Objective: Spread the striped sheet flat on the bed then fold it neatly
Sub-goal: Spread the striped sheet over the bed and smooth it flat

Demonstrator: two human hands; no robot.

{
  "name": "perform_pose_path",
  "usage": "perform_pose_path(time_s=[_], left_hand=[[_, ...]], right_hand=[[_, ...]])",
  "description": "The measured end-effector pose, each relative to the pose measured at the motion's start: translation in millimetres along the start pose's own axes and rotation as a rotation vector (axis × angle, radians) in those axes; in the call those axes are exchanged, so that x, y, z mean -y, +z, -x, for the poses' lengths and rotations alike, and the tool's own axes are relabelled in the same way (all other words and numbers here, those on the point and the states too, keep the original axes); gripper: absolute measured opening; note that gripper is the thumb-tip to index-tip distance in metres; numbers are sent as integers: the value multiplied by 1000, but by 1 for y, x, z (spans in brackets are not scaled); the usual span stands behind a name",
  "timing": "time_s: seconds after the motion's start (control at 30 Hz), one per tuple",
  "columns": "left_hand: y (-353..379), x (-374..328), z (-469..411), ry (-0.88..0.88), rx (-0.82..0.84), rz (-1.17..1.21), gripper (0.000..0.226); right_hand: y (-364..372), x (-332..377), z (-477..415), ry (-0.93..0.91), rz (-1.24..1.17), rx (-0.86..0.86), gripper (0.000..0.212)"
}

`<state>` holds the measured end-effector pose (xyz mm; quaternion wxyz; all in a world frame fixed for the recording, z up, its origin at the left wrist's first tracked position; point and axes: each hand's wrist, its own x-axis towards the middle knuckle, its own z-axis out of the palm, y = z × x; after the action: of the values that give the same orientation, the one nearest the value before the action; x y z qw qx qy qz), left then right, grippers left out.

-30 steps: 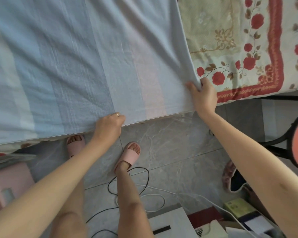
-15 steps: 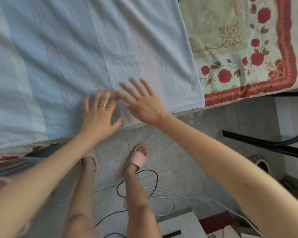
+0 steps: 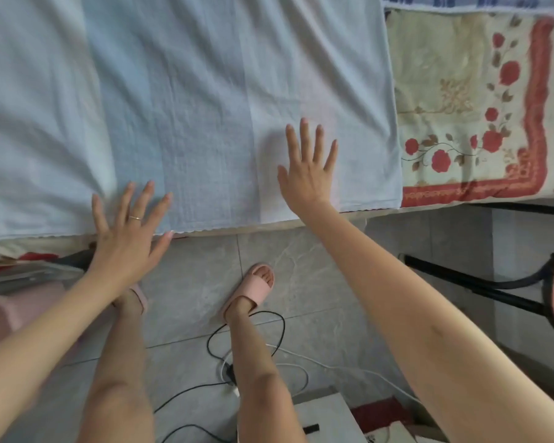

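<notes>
The striped sheet (image 3: pixel 205 107), pale blue with white and faint pink bands, lies spread over the bed and reaches the near edge. My left hand (image 3: pixel 127 231) lies flat with fingers spread on the sheet's near hem, a ring on one finger. My right hand (image 3: pixel 307 169) presses flat on the pink band further right, fingers straight and apart. Neither hand grips the cloth. Soft creases fan out at the left of the sheet.
A floral blanket (image 3: pixel 480 116) with red roses covers the bed right of the sheet. Black and white cables (image 3: pixel 269 356) lie on the grey tile floor by my slippered feet. A black chair frame (image 3: pixel 480 282) stands at right, and boxes (image 3: pixel 330 417) sit near my legs.
Both hands let go of the sheet's near edge and corner, met flat near the middle, then slid apart; the right hand has moved right, the left stayed near the hem.
</notes>
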<state>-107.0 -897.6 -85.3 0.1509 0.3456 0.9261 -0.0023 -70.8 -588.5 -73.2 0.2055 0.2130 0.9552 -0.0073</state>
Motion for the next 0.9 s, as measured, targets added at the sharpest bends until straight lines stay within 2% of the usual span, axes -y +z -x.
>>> perform_pose_path(time_s=[0.1,0.13,0.2,0.27,0.3,0.4,0.47,0.5,0.53,0.6,0.67,0.73,0.77,0.83,0.9], left_hand=[[4,61,-10,-77,-27,4,64],[7,89,-7,-176,-13,26,62],[14,149,14,-494,35,96,62],[17,205,52,-768,73,192,66],[16,226,70,-822,91,232,66],[4,276,114,-753,133,354,60],[-11,311,129,-702,1,395,53],[-19,328,130,-757,-92,433,50],[-24,347,130,-853,-183,490,49],[-31,390,126,-1104,-297,617,61],[-34,428,116,-1306,-288,749,76],[-34,466,106,-1379,-248,838,82],[-34,481,101,-1390,-239,852,83],[-37,506,94,-1428,-298,863,86],[-40,526,88,-1512,-413,902,95]], right_hand=[[-6,114,0,-235,-69,34,68],[-9,149,-2,-288,-93,45,68],[-17,210,-7,-353,-127,43,67],[-24,256,-13,-333,-169,58,67],[-27,273,-17,-294,-203,66,67],[-34,329,-27,-104,-332,95,69],[-34,382,-29,20,-357,177,68],[-33,412,-27,23,-301,231,69],[-31,445,-21,-34,-208,285,69],[-31,518,-6,-337,-57,375,70],[-34,573,7,-670,5,471,69],[-43,612,4,-888,66,560,66],[-52,625,-5,-942,71,593,61],[-79,638,-26,-897,-58,575,41],[-108,638,-49,-774,-163,405,27]])
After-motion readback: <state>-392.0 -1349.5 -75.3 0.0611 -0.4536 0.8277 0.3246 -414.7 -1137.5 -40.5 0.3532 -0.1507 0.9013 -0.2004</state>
